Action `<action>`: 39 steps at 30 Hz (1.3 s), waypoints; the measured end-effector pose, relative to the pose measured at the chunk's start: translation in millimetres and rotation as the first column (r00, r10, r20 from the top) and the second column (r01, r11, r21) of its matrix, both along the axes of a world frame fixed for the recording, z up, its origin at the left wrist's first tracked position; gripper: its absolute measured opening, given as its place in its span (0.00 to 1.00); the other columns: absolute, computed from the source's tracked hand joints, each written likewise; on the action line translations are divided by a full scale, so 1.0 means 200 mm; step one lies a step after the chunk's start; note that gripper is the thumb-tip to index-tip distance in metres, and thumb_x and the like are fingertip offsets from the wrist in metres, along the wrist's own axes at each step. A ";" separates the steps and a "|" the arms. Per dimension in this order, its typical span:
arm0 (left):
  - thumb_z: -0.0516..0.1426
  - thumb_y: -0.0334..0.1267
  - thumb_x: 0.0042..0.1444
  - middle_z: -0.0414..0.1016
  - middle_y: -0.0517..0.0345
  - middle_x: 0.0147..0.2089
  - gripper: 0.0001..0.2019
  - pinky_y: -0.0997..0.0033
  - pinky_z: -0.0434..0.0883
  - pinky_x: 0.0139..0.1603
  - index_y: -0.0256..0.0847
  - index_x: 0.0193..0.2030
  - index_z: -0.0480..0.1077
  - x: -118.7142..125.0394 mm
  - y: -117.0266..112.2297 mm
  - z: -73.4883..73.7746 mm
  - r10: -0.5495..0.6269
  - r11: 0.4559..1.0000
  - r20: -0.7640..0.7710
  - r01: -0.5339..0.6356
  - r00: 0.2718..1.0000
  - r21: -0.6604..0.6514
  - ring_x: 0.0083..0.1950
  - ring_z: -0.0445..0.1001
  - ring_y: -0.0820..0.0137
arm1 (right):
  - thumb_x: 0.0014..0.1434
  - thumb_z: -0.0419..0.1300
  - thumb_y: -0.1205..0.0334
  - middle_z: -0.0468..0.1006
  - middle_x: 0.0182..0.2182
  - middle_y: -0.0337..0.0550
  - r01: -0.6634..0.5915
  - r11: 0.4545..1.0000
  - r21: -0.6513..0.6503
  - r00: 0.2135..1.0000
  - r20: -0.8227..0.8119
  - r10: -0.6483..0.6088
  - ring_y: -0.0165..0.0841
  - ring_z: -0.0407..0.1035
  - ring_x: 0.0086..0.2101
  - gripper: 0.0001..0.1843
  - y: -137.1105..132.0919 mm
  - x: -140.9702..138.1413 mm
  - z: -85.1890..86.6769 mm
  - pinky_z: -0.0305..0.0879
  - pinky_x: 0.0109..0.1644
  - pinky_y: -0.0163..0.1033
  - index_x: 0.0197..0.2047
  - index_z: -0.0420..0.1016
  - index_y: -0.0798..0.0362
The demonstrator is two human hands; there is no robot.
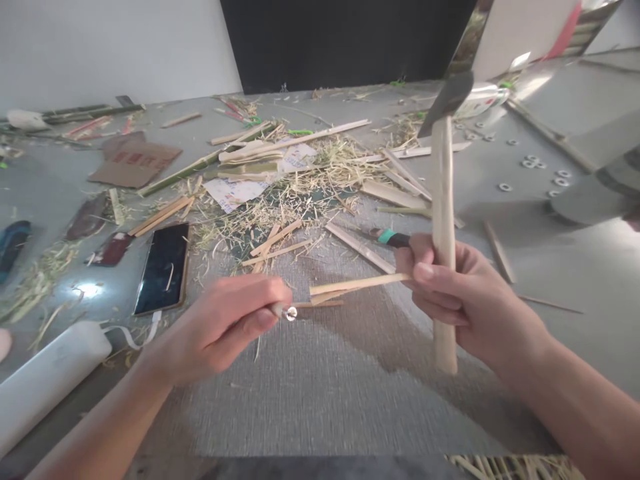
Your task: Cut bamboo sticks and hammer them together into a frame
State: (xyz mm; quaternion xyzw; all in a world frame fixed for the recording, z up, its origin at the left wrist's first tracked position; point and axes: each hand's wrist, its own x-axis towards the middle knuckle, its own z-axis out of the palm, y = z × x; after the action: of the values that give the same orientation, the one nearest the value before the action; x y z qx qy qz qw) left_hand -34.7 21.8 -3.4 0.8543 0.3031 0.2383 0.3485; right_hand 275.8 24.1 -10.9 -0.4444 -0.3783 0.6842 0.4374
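Note:
My left hand is closed around a pale, slim rod with a shiny metal tip, whose rest is hidden in my fingers. To the right, my right hand grips an upright wooden-handled tool. Its dark metal head is at the top, with a reflective part rising beyond it. Between the same hand's thumb and fingers are thin bamboo strips, pointing left toward my left hand. A dark handle with a teal band shows behind those fingers; whether it is held I cannot tell.
Bamboo shavings and split pieces litter the middle. On the left are a phone, a white power bank with a cable, and flattened cardboard. Several small white rings lie right, near a blurred grey cylindrical shape.

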 end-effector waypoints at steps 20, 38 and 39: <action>0.43 0.46 0.76 0.66 0.59 0.33 0.14 0.61 0.63 0.41 0.43 0.47 0.66 0.03 0.01 0.00 -0.084 0.996 0.058 0.082 0.995 0.039 0.35 0.63 0.67 | 0.54 0.74 0.53 0.62 0.24 0.32 -0.109 0.994 -0.012 0.993 -0.046 0.109 0.18 0.41 0.16 0.18 -0.04 -0.01 -0.02 0.30 0.15 0.32 0.30 0.69 0.49; 0.55 0.32 0.67 0.68 0.68 0.27 0.04 0.79 0.60 0.24 0.42 0.40 0.70 0.10 -0.03 0.00 0.178 0.984 0.115 -0.176 0.977 -0.023 0.24 0.62 0.80 | 0.59 0.70 0.52 0.66 0.21 0.31 -0.585 0.807 -0.078 0.788 0.179 0.589 0.20 0.55 0.19 0.17 -0.06 -0.07 -0.01 0.50 0.18 0.26 0.34 0.70 0.54; 0.55 0.32 0.68 0.66 0.68 0.25 0.05 0.79 0.58 0.23 0.42 0.38 0.70 0.10 -0.03 0.00 0.203 0.979 0.112 -0.201 0.973 -0.030 0.23 0.61 0.80 | 0.60 0.68 0.51 0.67 0.20 0.32 -0.575 0.815 -0.070 0.796 0.185 0.577 0.20 0.55 0.19 0.17 -0.07 -0.08 -0.01 0.50 0.18 0.27 0.32 0.69 0.54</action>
State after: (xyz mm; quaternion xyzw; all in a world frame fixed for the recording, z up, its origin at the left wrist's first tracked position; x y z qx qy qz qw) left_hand -13.7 15.5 -3.8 0.8006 0.3702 0.3183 0.3473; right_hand 260.1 10.2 -13.4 -0.3762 -0.5336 0.7389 0.1668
